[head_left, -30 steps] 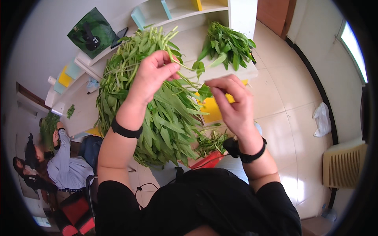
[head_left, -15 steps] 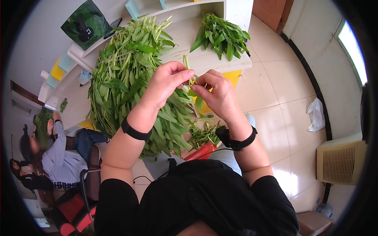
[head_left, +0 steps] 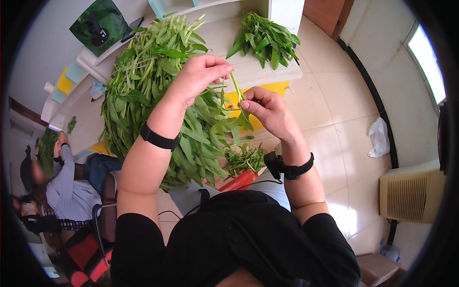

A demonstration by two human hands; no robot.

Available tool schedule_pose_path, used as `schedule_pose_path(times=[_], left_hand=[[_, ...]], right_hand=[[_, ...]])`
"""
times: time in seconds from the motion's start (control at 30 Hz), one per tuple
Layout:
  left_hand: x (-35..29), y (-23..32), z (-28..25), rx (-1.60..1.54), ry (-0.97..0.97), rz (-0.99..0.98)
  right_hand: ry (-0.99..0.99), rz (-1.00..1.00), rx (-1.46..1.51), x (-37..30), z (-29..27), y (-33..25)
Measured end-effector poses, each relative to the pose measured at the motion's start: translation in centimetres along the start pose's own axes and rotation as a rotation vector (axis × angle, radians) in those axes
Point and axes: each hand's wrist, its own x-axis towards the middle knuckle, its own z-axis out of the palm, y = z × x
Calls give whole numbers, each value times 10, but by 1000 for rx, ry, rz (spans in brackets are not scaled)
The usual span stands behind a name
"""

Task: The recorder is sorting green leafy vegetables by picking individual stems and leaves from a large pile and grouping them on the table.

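A pale green stalk of water spinach (head_left: 236, 87) stretches between my two hands, its leaves drooping below. My left hand (head_left: 204, 76) pinches the upper end between thumb and fingertips. Lower down and to the right, my right hand (head_left: 264, 109) grips the stalk with thumb and curled fingers, just above the leaves. Left of and under my left forearm lies a large heap of water spinach (head_left: 148, 91), stems toward the back. A smaller leafy bunch (head_left: 265, 40) rests on the table's back right. Cut stems (head_left: 243, 159) fill a red container (head_left: 238, 182) below my hands.
The pale table (head_left: 224, 67) has a yellow front panel. A green bag (head_left: 98, 28) and a phone (head_left: 132, 28) sit on a shelf at back left. People (head_left: 71, 177) sit at far left. A white plastic bag (head_left: 378, 137) lies on the tiled floor at right.
My hands have moved apart: the left went up and back, the right slightly down and right. The stalk between them now shows as a longer straight length.
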Motion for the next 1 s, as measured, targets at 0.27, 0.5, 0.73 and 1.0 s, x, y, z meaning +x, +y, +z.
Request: schedule_pose_path(times=[0.27,0.5,0.73,1.0], left_hand=[[0,-2,2,2,-30,12],[-1,-1,-4,99,-115,-23],[1,5,-6,279,-233,-55],[-6,20,1,715,-256,87]], right_hand=[[12,29,236,-4,1,-2],[45,83,271,-8,-5,-1],[72,118,135,-11,-11,-2],[90,76,-69,-11,-14,0]])
